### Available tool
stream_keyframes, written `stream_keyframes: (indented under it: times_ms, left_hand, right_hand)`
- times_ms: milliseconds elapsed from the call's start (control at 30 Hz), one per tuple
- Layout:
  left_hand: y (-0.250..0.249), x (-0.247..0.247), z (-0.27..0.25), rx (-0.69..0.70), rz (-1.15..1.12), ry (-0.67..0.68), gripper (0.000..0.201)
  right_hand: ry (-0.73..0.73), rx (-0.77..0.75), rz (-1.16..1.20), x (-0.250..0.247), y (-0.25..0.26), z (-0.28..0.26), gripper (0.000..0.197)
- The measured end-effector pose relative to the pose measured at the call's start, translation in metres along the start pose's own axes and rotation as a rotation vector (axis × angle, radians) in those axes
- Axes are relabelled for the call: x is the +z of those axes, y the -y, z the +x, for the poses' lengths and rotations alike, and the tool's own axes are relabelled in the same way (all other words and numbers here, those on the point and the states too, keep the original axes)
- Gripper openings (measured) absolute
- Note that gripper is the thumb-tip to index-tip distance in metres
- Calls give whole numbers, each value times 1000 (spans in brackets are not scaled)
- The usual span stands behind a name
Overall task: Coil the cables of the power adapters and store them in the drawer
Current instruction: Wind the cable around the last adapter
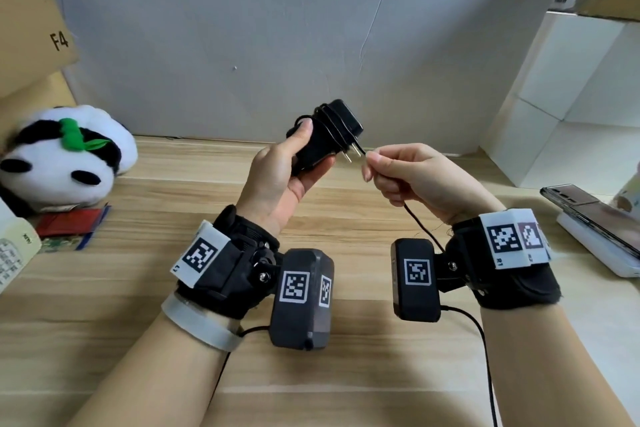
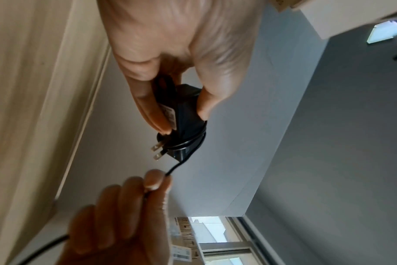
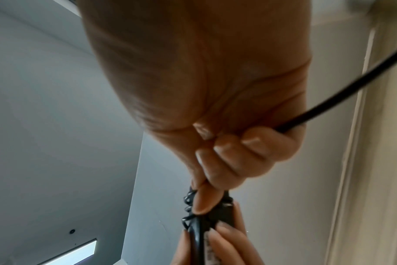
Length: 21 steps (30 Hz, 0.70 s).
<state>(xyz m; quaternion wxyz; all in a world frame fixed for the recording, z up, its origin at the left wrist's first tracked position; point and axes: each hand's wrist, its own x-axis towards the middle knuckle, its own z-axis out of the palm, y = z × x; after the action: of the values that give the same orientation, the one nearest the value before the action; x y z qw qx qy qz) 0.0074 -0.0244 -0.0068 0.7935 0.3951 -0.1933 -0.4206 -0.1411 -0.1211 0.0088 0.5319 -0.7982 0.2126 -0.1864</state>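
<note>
Gripping the partly wrapped black plastic power adapter, the left hand is steadying it while the right hand is pinching its thin black cable; more winding and the storing are waiting.

The right hand fills the upper centre, fingers curled around a black cable that exits toward 2 o'clock. At 6 o'clock, the left hand's fingers grip the black power adapter, with cable turns wound around it.
</note>
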Motion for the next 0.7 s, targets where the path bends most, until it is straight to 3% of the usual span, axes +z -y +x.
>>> stream_keyframes:
  times_ms: [167, 433, 500, 600, 700]
  left_hand:
    - [-1, 1, -1, -68, -108, 46, 20]
    - [1, -1, 1, -105, -23, 179, 31]
    - [0, -4, 1, -67, 113, 250, 32]
    - [-1, -6, -4, 17, 487, 359, 36]
    - [4, 0, -8, 124, 762, 328, 21]
  right_hand:
    - [4, 37, -29, 3, -1, 0, 33]
    - [-89, 65, 39, 0, -7, 2, 32]
    - [-140, 75, 97, -4, -8, 3, 32]
    - [-226, 76, 143, -10, -8, 3, 35]
    - [-302, 67, 160, -12, -7, 3, 37]
